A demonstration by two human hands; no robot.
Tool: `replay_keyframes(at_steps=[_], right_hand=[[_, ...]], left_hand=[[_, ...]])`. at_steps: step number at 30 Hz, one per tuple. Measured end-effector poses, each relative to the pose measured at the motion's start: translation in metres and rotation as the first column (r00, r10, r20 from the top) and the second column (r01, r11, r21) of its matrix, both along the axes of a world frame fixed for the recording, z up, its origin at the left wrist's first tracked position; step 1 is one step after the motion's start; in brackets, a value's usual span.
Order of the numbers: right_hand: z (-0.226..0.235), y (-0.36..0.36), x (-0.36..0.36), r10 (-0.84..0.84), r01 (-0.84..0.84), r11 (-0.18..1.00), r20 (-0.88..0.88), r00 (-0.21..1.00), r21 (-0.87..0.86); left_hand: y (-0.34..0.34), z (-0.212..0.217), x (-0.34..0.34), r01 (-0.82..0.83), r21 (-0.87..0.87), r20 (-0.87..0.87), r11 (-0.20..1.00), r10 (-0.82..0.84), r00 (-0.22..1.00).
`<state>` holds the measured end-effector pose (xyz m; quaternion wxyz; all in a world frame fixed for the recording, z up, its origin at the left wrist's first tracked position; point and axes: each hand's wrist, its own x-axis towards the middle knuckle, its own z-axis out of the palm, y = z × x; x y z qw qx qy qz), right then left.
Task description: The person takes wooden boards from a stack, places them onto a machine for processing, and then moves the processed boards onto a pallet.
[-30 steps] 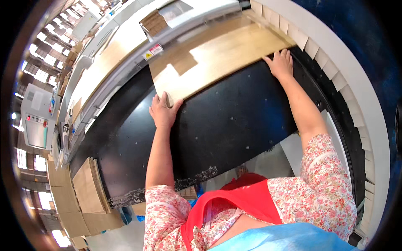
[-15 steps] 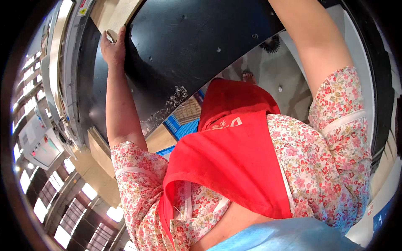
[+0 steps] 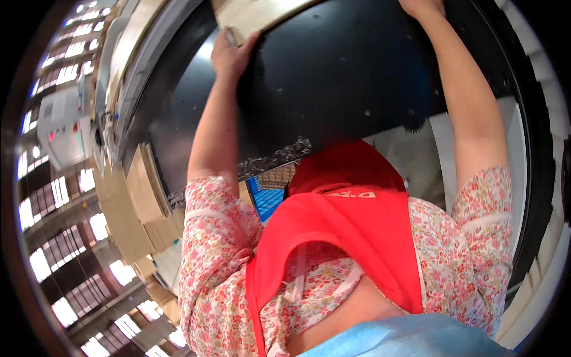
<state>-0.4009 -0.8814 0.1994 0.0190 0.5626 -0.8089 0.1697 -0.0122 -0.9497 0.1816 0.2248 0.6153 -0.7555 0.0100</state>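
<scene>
Right hand (image 3: 423, 7) back in sight at the upper edge; half a second ago only its forearm showed. Whole view has swung meanwhile, so the left hand (image 3: 231, 56) and the pale board (image 3: 262, 16) sit nearer the middle than they did. Board lies flat on the black table (image 3: 339, 83), at its far part, cut off by the top of the view. Left hand grips the near left corner: thumb along the near edge, fingers at the left side, corner between them. Right hand's fingers out of view; cannot tell whether they grip or touch anything. Both arms reach well forward over the table. Near edge of the table scuffed pale toward the left. Dark bristly piece (image 3: 414, 127) at that same edge, farther right. Wearer has a red apron (image 3: 357, 229) over a flowered shirt (image 3: 458, 262). Off to the left: a stack of brown boards (image 3: 144, 184) standing tilted beside the table, and beyond it a grey control box (image 3: 61, 128) with small red lights.
</scene>
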Motion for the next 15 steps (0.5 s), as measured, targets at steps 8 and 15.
replay_keyframes(at_steps=[8,15], right_hand=[[-0.026,-0.030,-0.022,0.017,-0.008,1.000,-0.291,0.956,0.030],[-0.016,-0.026,-0.032,0.051,-0.078,0.993,-0.275,0.960,-0.089]], left_hand=[[0.010,0.015,-0.004,-0.023,-0.052,0.069,0.998,0.027,0.997],[0.023,0.035,-0.013,-0.078,0.024,-0.019,0.997,0.078,0.997]])
